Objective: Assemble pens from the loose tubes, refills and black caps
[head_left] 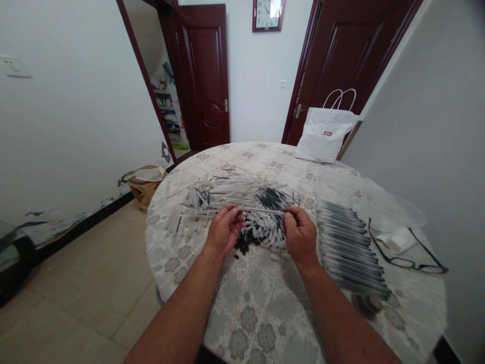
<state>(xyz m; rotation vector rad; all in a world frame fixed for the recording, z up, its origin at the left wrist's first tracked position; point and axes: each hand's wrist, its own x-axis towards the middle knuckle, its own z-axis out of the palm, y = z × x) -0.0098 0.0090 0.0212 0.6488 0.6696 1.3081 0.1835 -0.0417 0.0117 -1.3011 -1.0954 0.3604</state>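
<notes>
Two bare hands, yours, hold a thin pale tube level above a round table covered in a flowered cloth. Your left hand pinches one end between thumb and fingers, its palm partly turned up; your right hand grips the other end, thumb on top and fingers curled. The tube runs between them over the heap of small parts.

Beneath and around your fingertips lie short white pieces, with small black bits gathered on the side nearer you. Dark thin sticks fan out beyond your right hand, while pale tubes spread across the far side of the heap. More pale and dark pieces lie toward its left.

To the right of your right hand, long dark-and-clear rods lie side by side in a neat row. Black-framed glasses rest just beyond the row, near a small white packet and crumpled clear plastic. A dark round object, too blurred to identify, sits by the row's near end.

A white bag with looped handles stands upright at the table's far right edge. A clock hangs on the wall behind.
</notes>
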